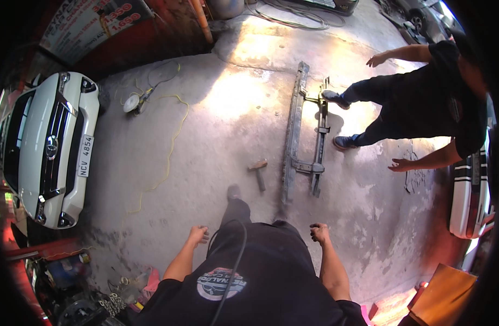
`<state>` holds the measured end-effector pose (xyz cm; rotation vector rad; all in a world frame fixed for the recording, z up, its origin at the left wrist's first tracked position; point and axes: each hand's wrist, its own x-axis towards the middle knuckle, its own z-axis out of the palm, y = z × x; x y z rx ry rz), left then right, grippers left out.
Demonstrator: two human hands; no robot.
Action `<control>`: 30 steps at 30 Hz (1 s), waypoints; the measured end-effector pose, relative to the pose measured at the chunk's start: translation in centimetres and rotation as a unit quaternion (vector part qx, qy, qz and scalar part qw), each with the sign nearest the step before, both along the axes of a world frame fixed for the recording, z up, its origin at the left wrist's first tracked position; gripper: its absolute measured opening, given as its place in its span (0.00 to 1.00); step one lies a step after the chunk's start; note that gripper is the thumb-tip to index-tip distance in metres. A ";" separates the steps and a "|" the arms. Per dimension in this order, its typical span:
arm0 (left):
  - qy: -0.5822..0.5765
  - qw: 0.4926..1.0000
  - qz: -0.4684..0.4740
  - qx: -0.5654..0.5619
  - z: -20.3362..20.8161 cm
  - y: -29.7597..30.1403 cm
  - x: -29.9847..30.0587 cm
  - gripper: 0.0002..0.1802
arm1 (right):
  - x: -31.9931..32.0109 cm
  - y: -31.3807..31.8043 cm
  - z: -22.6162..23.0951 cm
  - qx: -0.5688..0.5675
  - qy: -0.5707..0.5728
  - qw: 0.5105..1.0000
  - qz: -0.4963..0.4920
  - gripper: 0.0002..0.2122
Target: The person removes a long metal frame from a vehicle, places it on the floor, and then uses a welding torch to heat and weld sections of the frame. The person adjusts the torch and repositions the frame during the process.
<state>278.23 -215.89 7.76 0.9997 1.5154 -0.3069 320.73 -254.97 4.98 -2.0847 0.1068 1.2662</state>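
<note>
My left hand (198, 234) hangs beside my left thigh, its fingers loosely bent and slightly apart, with nothing seen in it. On the other side, my right hand (319, 232) is held off my hip; its darkened fingers are loosely curled and show no object. A hammer (260, 178) with a rusty brown head lies on the concrete ahead of my feet. Just right of it rests a long grey metal vehicle frame part (293, 136), joined by brackets to a thinner rail (320, 141). Neither hand touches these things.
A co-worker (423, 103) stands at the right, one shoe over the thinner rail, arms spread. A white car (57, 149) is parked left. An angle grinder (133, 103) and yellow cord (171, 157) lie on the floor. Clutter and a chain (112, 304) sit lower left.
</note>
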 end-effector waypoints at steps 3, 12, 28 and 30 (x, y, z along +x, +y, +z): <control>-0.024 1.000 0.015 0.006 -1.4 4.3 0.6 0.21 | -0.1 3.9 -0.6 -0.001 -0.010 1.000 0.014 0.12; -0.072 0.995 0.042 0.060 -4.6 22.4 -4.0 0.20 | -1.9 19.9 -1.5 -0.004 0.003 1.000 0.015 0.08; -0.044 0.987 0.151 0.035 -8.7 35.4 -2.8 0.22 | 6.5 46.7 0.5 -0.021 -0.005 0.988 0.155 0.09; -0.013 0.986 0.165 0.015 -9.1 37.2 -1.1 0.24 | 7.9 49.8 0.3 -0.022 0.026 0.983 0.182 0.09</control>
